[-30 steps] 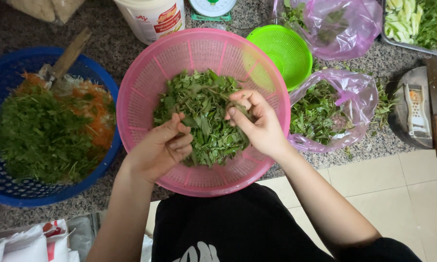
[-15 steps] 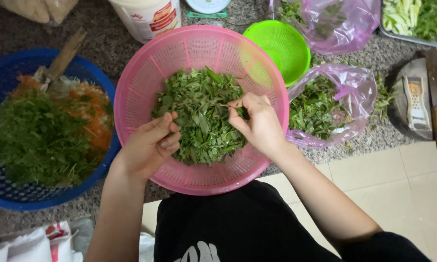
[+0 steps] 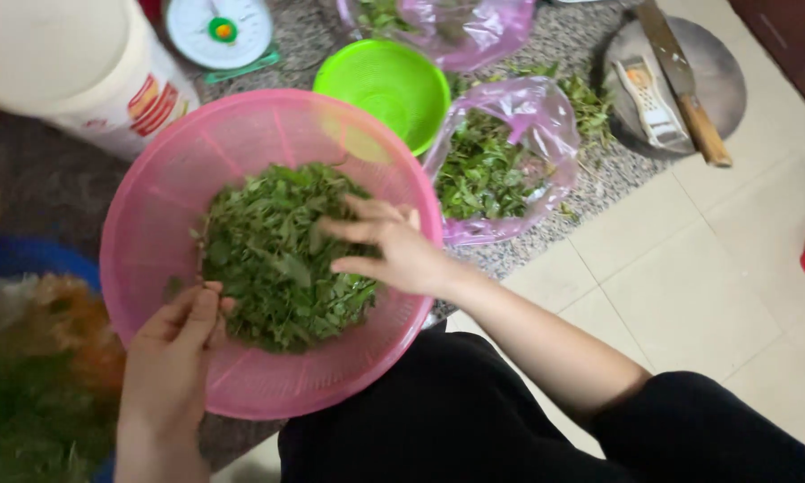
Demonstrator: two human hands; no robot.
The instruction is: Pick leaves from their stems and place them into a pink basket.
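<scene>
A round pink colander basket (image 3: 170, 170) holds a heap of green leafy herbs (image 3: 273, 255). My left hand (image 3: 174, 353) rests at the heap's lower left edge, fingers curled against the leaves. My right hand (image 3: 385, 246) lies over the right side of the heap, fingers spread and pointing left, touching the leaves. Neither hand clearly grips anything.
A green plastic bowl (image 3: 389, 85) sits behind the basket. A pink plastic bag (image 3: 546, 125) of herbs lies to the right, another (image 3: 461, 31) behind. A white bucket (image 3: 80, 72), a kitchen scale (image 3: 219, 31), a knife (image 3: 684, 80) on a round board, and a blurred blue basket (image 3: 36, 259) at left.
The view has swung right and closer. My hands have spread apart: the left dropped to the heap's lower left, the right opened flat over the right side.
</scene>
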